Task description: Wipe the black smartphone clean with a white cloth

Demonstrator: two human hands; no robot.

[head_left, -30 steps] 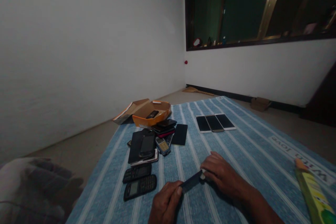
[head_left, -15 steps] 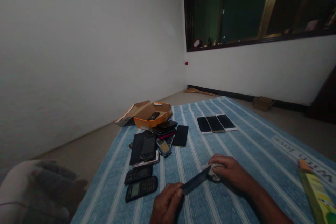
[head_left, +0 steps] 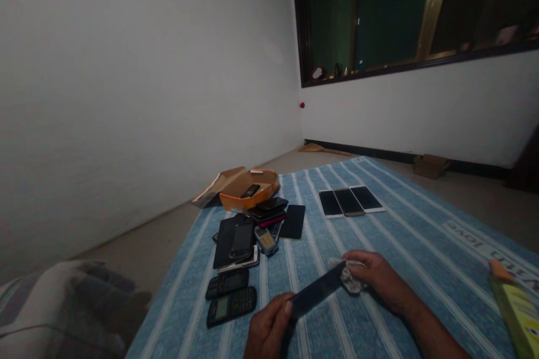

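A dark smartphone (head_left: 318, 291) is held tilted above the striped blue cloth (head_left: 379, 314). My left hand (head_left: 269, 322) grips its near left end, thumb on top. My right hand (head_left: 381, 280) is closed on a crumpled whitish wipe (head_left: 352, 279), which is pressed against the phone's far right end; the fingers under the wipe are hidden. Left of the hands lie two black keypad phones, the nearer one (head_left: 231, 307) below the other (head_left: 227, 283). Beyond them is a pile of phones, with a black smartphone (head_left: 242, 240) and a blue-grey keypad phone (head_left: 266, 240) on view.
Three smartphones lie side by side at the back, a brown-framed one (head_left: 348, 202) in the middle. An opened orange box (head_left: 240, 200) holds a small phone. A yellow-green bottle (head_left: 516, 314) lies at the right edge. One black phone (head_left: 293, 221) lies flat beside the pile.
The phone's face has turned a little more toward me, and the wipe shows more below its end. The whole view has shifted slightly.
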